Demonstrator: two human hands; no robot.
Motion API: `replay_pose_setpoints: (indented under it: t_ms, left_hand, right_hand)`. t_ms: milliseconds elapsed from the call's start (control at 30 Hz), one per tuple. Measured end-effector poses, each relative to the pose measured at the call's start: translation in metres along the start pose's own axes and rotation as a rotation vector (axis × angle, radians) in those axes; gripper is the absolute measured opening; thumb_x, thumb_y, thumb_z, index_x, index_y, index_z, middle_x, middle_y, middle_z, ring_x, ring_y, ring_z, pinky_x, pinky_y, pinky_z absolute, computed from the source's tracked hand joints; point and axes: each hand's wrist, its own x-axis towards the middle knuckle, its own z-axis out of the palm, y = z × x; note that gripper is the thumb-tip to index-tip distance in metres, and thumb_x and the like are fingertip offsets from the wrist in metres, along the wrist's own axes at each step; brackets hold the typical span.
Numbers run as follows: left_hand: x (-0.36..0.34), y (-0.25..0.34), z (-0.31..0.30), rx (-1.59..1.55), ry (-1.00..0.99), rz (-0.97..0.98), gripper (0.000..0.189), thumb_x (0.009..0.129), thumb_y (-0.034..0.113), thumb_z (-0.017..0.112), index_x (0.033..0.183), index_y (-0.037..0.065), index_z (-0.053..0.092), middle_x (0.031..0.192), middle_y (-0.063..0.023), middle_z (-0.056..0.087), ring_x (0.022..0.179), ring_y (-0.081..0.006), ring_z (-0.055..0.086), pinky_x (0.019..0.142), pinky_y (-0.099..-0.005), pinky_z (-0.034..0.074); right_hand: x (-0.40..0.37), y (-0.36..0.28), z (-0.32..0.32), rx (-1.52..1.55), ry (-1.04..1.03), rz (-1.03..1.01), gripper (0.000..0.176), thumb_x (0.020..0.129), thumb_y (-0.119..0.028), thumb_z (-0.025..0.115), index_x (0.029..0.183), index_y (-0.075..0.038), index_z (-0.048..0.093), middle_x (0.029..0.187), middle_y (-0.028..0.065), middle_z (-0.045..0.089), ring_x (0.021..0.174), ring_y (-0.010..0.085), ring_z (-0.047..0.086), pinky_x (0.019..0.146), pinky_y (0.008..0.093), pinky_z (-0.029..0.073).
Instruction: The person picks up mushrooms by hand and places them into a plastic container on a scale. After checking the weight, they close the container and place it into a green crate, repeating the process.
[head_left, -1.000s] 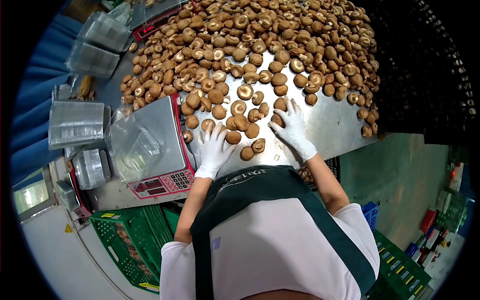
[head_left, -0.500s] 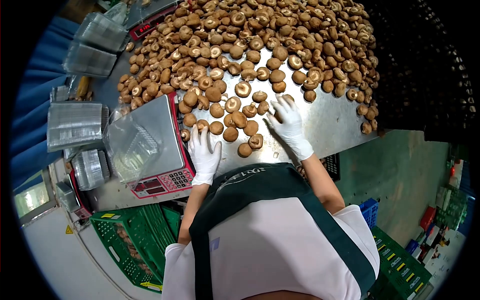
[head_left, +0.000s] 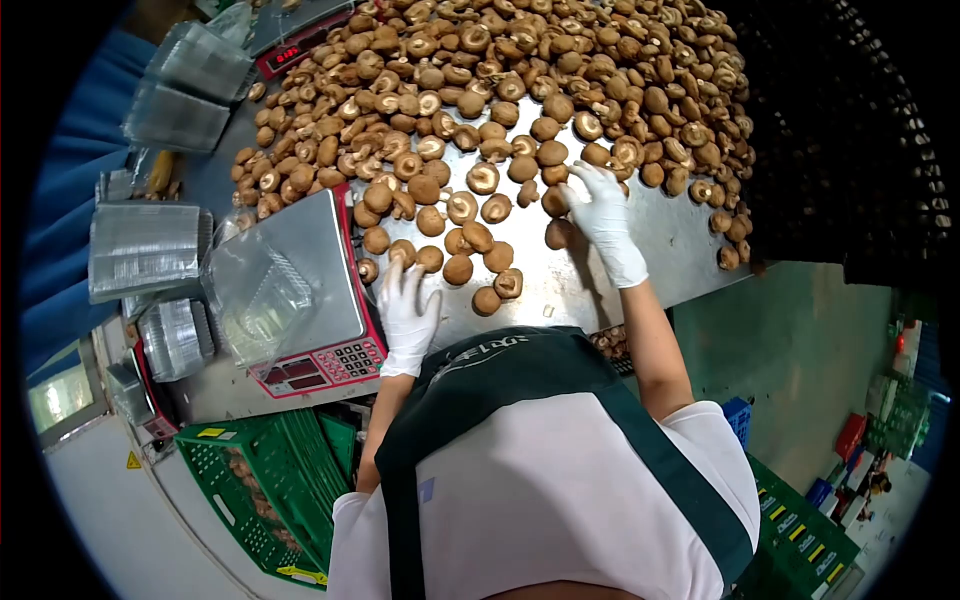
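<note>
A large heap of brown shiitake mushrooms (head_left: 560,60) covers the far part of the metal table, with several scattered loose towards me. My right hand (head_left: 606,222), in a white glove, has its fingers stretched out over the table at the near edge of the heap. Beside its thumb is a brown mushroom (head_left: 554,201), and another mushroom (head_left: 559,234) lies below that one. My left hand (head_left: 408,318), gloved too, rests with fingers spread between the scale and the loose mushrooms. Its fingertips are right at a mushroom (head_left: 402,252).
A red-rimmed scale (head_left: 325,250) with a clear plastic tray (head_left: 262,300) on it stands at the left. Stacks of clear trays (head_left: 145,252) lie further left. A second scale (head_left: 300,45) is at the back. Green crates (head_left: 255,490) stand below the table edge.
My right hand has moved right and slightly away from me, uncovering a mushroom on the table. Mushrooms left of it have shifted. My left hand stays almost in place.
</note>
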Motion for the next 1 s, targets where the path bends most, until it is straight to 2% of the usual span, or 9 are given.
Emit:
replay_pose_setpoints:
  t_ms: [233,367,500,567,633,700,767,867,1000]
  left_hand:
    - [0.002,0.008,0.001,0.054,-0.125,-0.113,0.082,0.066,0.034,0.076,0.134,0.006,0.039,0.143,-0.0212,0.029,0.129,-0.0408,0.030,0.105,-0.0478,0.028]
    - [0.019,0.028,0.005,0.306,-0.369,0.005,0.100,0.057,0.048,0.080,0.140,0.015,0.034,0.148,-0.0189,0.022,0.137,-0.0438,0.014,0.107,-0.0570,0.018]
    - [0.030,0.017,0.020,0.157,-0.239,0.138,0.095,0.060,0.042,0.079,0.140,0.016,0.035,0.147,-0.0177,0.025,0.137,-0.0404,0.017,0.106,-0.0578,0.019]
    - [0.033,0.004,0.022,0.097,-0.102,0.112,0.089,0.063,0.037,0.078,0.138,0.012,0.037,0.146,-0.0190,0.026,0.135,-0.0384,0.024,0.105,-0.0547,0.023]
    - [0.034,0.002,0.012,0.106,-0.064,0.104,0.091,0.061,0.036,0.079,0.137,0.010,0.037,0.145,-0.0220,0.026,0.133,-0.0388,0.027,0.105,-0.0506,0.025]
    - [0.025,0.000,0.006,-0.020,-0.054,-0.105,0.097,0.059,0.032,0.083,0.139,0.009,0.034,0.145,-0.0225,0.025,0.131,-0.0399,0.029,0.107,-0.0480,0.025]
    - [0.020,-0.001,0.005,-0.027,-0.113,-0.185,0.105,0.055,0.032,0.085,0.141,0.008,0.029,0.145,-0.0252,0.023,0.131,-0.0414,0.028,0.107,-0.0470,0.025]
    - [0.019,0.001,0.006,0.144,-0.197,-0.147,0.110,0.053,0.031,0.086,0.142,0.008,0.026,0.145,-0.0270,0.021,0.132,-0.0420,0.026,0.107,-0.0465,0.026]
    - [0.030,0.001,0.010,0.030,-0.110,-0.137,0.099,0.057,0.033,0.084,0.138,0.008,0.033,0.143,-0.0241,0.027,0.130,-0.0408,0.029,0.105,-0.0471,0.028]
  right_hand:
    - [-0.055,0.016,-0.024,0.052,-0.319,0.512,0.036,0.077,-0.029,0.070,0.105,-0.008,0.067,0.088,0.0169,0.068,0.081,0.0224,0.068,0.073,0.0323,0.053]
    - [-0.072,-0.011,0.012,0.164,-0.411,0.410,0.047,0.075,-0.028,0.072,0.117,-0.011,0.059,0.095,0.0168,0.066,0.086,0.0263,0.066,0.077,0.0343,0.052]
    - [-0.073,-0.030,0.035,0.078,-0.409,0.111,0.051,0.077,-0.031,0.068,0.122,-0.014,0.055,0.113,0.0133,0.061,0.103,0.0286,0.058,0.089,0.0376,0.047]
    - [-0.069,-0.033,0.029,0.210,-0.356,0.203,0.056,0.075,-0.031,0.070,0.125,-0.012,0.052,0.118,0.0133,0.058,0.106,0.0286,0.056,0.090,0.0369,0.046]
    - [-0.064,-0.044,0.001,0.262,-0.426,0.317,0.075,0.068,-0.039,0.076,0.131,-0.011,0.046,0.126,0.0162,0.053,0.112,0.0295,0.054,0.091,0.0376,0.046]
    - [-0.076,-0.036,-0.005,0.076,-0.417,0.126,0.092,0.062,-0.044,0.079,0.137,-0.011,0.037,0.136,0.0189,0.043,0.116,0.0315,0.051,0.090,0.0384,0.047]
    - [-0.087,-0.047,-0.014,-0.087,-0.619,0.157,0.112,0.056,-0.045,0.082,0.144,-0.012,0.021,0.145,0.0230,0.027,0.117,0.0365,0.048,0.088,0.0407,0.049]
    - [-0.098,-0.058,-0.001,-0.185,-0.668,0.099,0.109,0.058,-0.037,0.082,0.145,-0.012,0.019,0.147,0.0245,0.019,0.103,0.0380,0.052,0.075,0.0423,0.053]
    - [-0.084,-0.059,0.023,-0.144,-0.551,0.096,0.104,0.060,-0.032,0.081,0.143,-0.012,0.022,0.146,0.0230,0.023,0.103,0.0370,0.053,0.073,0.0422,0.054]
